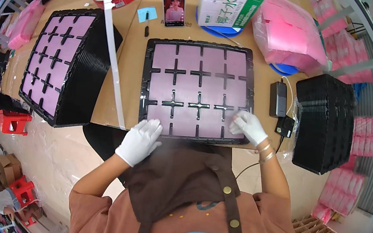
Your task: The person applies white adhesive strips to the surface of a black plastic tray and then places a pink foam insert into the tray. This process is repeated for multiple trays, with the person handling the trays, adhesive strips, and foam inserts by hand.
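A black plastic tray (143, 92) lies in front of me, its compartments split by cross-shaped ridges and filled with flat pink pieces (186, 85). At its front left corner rests my white-gloved left hand (140, 141), fingers stretched out and holding nothing. My right hand (250, 127), gloved too, is over the front right compartment. Its fingers are curled and pinched together by the tray's right rim; whatever may be between them is hidden.
Tall stacks of black trays stand left (89, 67) and right (326, 124). A white metal strip (113, 58) crosses the table's left side. Behind the tray are a phone (173, 7), a small screwdriver (147, 25), a carton (225, 7) and pink wrapped bundles (293, 34). Black adapters (278, 100) lie right.
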Demonstrator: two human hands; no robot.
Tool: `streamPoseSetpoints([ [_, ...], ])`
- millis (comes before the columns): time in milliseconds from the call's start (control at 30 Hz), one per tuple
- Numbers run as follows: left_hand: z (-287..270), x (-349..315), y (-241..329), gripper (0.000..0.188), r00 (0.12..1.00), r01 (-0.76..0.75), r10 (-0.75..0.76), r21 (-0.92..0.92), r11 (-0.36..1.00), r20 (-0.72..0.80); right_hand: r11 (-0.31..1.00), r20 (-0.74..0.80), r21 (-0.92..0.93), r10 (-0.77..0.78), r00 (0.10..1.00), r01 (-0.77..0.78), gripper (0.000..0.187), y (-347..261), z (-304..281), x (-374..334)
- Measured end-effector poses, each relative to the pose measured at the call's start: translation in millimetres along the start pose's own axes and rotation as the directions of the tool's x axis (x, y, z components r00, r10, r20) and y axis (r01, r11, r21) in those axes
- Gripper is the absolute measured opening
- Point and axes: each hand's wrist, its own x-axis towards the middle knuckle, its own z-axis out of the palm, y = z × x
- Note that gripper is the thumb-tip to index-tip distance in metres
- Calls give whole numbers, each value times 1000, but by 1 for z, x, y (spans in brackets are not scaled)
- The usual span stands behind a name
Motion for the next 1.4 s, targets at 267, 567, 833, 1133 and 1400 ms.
streamPoseSetpoints([
  [267, 24, 6, 9, 39, 908, 171, -204, -121, 978, -366, 822, -496, -570, -357, 791, 13, 29, 2, 14, 6],
  [567, 43, 6, -20, 32, 546, 489, -764, -610, 623, -343, 933, -633, -297, -351, 690, 202, 29, 43, -28, 38],
  [833, 11, -52, 4, 39, 526, -78, -815, -968, 238, -243, 904, -656, -111, -380, 652, 414, 34, 2, -5, -9],
  [1133, -103, -159, -89, 45, -119, -349, -898, -828, 438, -424, 808, -40, 204, -558, 829, 553, 54, -116, 168, 104],
  [1400, -66, -179, -196, 46, -211, -240, -931, -907, 345, -298, 672, -181, 324, -647, 740, 666, 30, -215, 248, 193],
])
